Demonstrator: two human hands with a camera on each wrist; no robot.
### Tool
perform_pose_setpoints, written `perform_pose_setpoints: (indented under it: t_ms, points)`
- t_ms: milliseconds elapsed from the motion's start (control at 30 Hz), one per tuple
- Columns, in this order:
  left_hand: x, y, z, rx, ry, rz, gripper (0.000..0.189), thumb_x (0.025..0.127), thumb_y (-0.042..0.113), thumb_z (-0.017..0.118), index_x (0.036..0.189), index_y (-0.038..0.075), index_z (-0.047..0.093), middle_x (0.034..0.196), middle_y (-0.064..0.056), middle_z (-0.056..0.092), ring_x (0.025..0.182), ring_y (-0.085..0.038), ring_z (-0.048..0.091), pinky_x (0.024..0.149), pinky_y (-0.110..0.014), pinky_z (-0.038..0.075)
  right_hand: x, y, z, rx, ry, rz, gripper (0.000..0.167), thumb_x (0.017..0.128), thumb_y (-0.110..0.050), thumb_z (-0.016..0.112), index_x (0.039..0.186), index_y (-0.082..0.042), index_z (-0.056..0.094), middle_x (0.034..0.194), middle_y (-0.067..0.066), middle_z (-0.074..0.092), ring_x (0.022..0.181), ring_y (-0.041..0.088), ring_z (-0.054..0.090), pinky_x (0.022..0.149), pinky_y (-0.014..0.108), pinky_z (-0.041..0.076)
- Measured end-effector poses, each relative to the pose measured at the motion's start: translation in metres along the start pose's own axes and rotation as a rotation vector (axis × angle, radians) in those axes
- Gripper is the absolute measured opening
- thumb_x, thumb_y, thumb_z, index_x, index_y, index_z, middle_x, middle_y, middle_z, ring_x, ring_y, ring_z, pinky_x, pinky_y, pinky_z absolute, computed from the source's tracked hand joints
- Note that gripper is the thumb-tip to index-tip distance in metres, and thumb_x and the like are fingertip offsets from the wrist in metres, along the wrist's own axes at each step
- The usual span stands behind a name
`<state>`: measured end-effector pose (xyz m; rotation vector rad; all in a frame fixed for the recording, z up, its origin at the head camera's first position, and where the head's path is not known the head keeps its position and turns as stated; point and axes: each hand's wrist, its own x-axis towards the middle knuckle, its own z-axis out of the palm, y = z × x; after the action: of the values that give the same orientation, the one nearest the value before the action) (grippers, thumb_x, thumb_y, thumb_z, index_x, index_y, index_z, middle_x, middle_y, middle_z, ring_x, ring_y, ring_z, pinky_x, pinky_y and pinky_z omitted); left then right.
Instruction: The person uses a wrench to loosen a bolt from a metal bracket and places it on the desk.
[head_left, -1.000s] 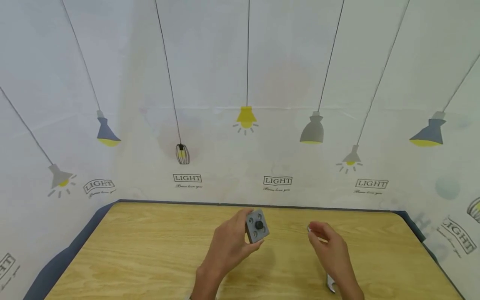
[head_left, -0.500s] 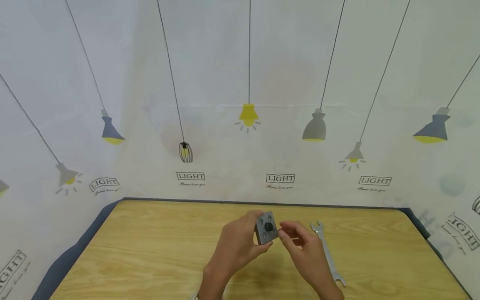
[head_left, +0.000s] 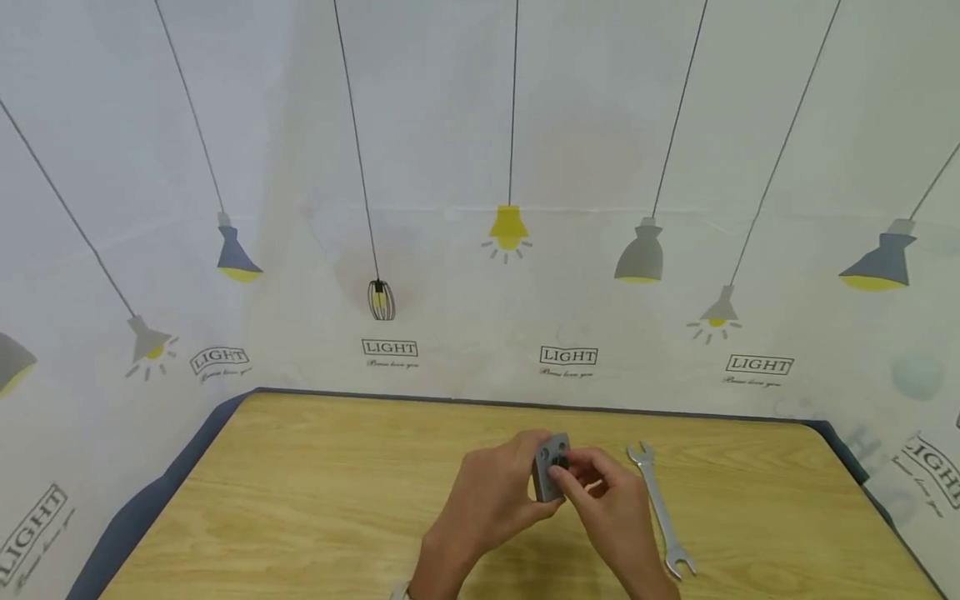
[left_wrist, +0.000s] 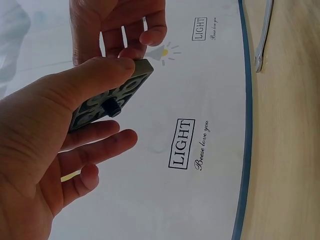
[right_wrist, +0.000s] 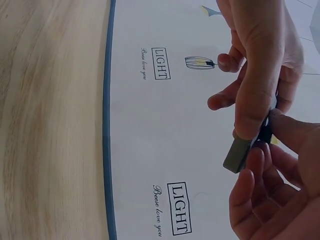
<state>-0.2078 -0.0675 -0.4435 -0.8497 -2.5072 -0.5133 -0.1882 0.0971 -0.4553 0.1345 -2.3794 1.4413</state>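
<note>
My left hand (head_left: pixel 491 483) grips a grey square plate (head_left: pixel 543 481) by its edges, holding it tilted above the table. Round recesses mark the face seen in the head view, and a black bolt (head_left: pixel 561 461) stands out at its middle. The ribbed other face shows in the left wrist view, with the bolt's black shank (left_wrist: pixel 112 106) jutting from it. On the recessed side, my right hand (head_left: pixel 611 492) pinches around the bolt between thumb and fingers. Those fingertips cover much of it, so whether a small part sits between them cannot be told.
A double open-ended wrench (head_left: pixel 662 512) lies on the wooden table (head_left: pixel 300 492), right of my right hand. Behind the table's dark blue edge rises a white backdrop (head_left: pixel 450 333) printed with lamps.
My right hand has moved left, from apart from the plate to the bolt at its middle. The left hand and plate have shifted right and turned. The wrench has come into fuller view.
</note>
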Motion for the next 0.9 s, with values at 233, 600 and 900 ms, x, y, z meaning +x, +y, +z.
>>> perform_pose_setpoints:
  t_ms: [233,600,900]
  points:
    - [0.0005,-0.0011,-0.0009,0.004,-0.005,-0.003,0.064,0.076,0.043,0.084,0.127,0.014,0.058,0.109,0.005,0.070,0.081,0.000,0.066,0.063,-0.015,0.050,-0.0003,-0.0007,-0.0004,-0.031,0.011,-0.060,0.016,0.082,-0.008,0.079,0.097,-0.011,0.075,0.082,-0.003,0.068,0.070,0.003,0.061,0.057,0.023,0.051]
    - [-0.0018,-0.0029,-0.0015,0.014,-0.001,0.002,0.065,0.076,0.043,0.084,0.126,0.014,0.056,0.107,0.005,0.070,0.079,-0.003,0.067,0.060,-0.014,0.048,-0.0008,0.0014,-0.0010,-0.001,-0.013,-0.187,0.027,0.080,0.000,0.078,0.103,-0.012,0.075,0.092,-0.001,0.068,0.071,0.005,0.066,0.053,0.023,0.052]
    - [-0.0021,-0.0060,-0.0022,-0.009,-0.015,-0.003,0.067,0.076,0.040,0.085,0.129,0.014,0.054,0.112,0.004,0.069,0.085,-0.005,0.069,0.064,-0.018,0.052,0.0002,0.0031,-0.0047,0.041,-0.060,-0.236,0.031,0.083,0.002,0.076,0.109,-0.014,0.074,0.097,-0.001,0.066,0.073,0.006,0.065,0.053,0.024,0.051]
